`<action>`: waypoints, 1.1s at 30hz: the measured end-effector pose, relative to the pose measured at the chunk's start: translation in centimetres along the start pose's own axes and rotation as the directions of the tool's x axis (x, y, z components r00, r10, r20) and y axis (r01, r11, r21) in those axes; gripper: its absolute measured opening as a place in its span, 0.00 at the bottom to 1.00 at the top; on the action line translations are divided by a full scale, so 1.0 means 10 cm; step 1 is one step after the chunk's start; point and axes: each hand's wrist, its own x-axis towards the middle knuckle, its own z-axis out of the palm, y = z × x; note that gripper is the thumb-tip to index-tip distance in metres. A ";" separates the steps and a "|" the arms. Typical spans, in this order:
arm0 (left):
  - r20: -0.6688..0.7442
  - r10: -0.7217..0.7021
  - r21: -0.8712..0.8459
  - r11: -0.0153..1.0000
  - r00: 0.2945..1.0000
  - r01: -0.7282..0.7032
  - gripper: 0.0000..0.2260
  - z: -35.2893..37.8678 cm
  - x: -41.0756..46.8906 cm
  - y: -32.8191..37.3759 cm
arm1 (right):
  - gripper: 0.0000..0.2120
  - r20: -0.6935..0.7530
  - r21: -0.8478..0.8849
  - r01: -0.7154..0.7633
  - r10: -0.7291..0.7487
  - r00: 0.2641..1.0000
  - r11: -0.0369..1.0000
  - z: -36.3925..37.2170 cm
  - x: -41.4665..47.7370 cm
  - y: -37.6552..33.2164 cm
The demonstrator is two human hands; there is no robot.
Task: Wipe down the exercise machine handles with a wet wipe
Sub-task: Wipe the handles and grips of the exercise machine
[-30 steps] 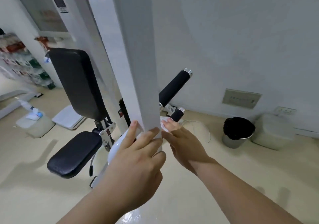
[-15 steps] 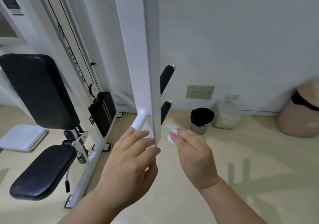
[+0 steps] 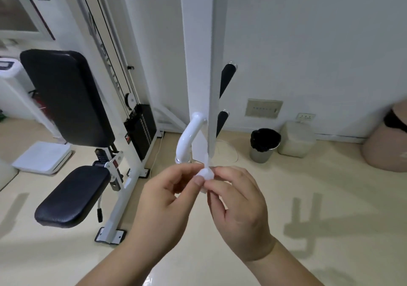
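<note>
A small bunched white wet wipe (image 3: 206, 174) sits between the fingertips of both hands, just below the lower end of the white vertical machine bar (image 3: 203, 65). My left hand (image 3: 163, 202) pinches it from the left and my right hand (image 3: 237, 208) from the right. Two black foam handles stick out behind the bar: an upper handle (image 3: 226, 78) and a lower handle (image 3: 221, 122). A curved white tube handle (image 3: 189, 138) joins the bar on its left side. Neither hand touches the bar.
The machine's black backrest (image 3: 66, 96) and seat pad (image 3: 72, 195) stand at left, with the weight stack (image 3: 141, 129) behind. By the wall are a bin with a black liner (image 3: 264, 144), a pale container (image 3: 296, 138) and a beige rounded object (image 3: 387, 142) at right.
My left hand has let go of the white bar and come to the wipe. Both hands have drawn back below the bar's end and now pinch the wipe together.
</note>
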 end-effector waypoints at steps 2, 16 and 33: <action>0.002 0.004 -0.071 0.997 1.000 -0.004 0.08 -0.18 0.08 -0.06 | 0.08 0.016 0.018 0.009 -0.009 1.000 1.000 0.16 0.05 -0.10; 0.362 -0.015 -0.297 0.946 0.932 0.131 0.20 -1.58 1.36 -0.68 | 0.15 0.123 -0.347 -0.103 0.154 0.980 0.932 1.48 0.65 -0.74; 0.594 -0.109 -0.104 0.972 0.797 0.210 0.06 -0.83 2.39 -0.89 | 0.11 0.069 -0.868 -0.177 0.465 0.883 0.465 1.44 1.02 -0.36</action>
